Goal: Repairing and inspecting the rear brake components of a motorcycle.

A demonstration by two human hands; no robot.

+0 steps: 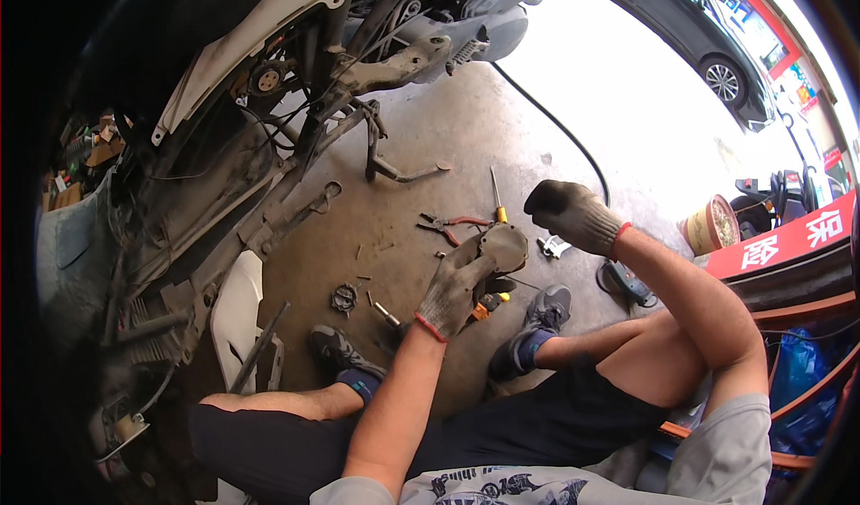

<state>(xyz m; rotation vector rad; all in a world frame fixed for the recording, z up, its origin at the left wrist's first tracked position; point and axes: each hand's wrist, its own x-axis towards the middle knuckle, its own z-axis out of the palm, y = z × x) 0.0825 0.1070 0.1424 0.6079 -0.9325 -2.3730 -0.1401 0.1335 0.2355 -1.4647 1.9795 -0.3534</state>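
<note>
Both my hands wear grey knitted work gloves with red cuffs. My left hand (451,283) is closed around a round, cup-like grey metal part (504,248), holding it above the floor. To the right and a little farther off, my right hand (573,214) is raised with its fingers curled together. Its dark fingertips hide whatever may be between them. Red-handled pliers (451,228) and a yellow-handled screwdriver (499,202) lie just beyond the metal part. Below my left hand, a yellow-and-black tool (489,305) is partly covered.
A partly stripped scooter (313,129) fills the left, its stand (399,172) reaching toward me. A round dark part (344,297), a metal cylinder (387,314) and small bolts lie on the floor. A black hose (564,129), a pot (712,225) and a parked car (699,48) are farther right.
</note>
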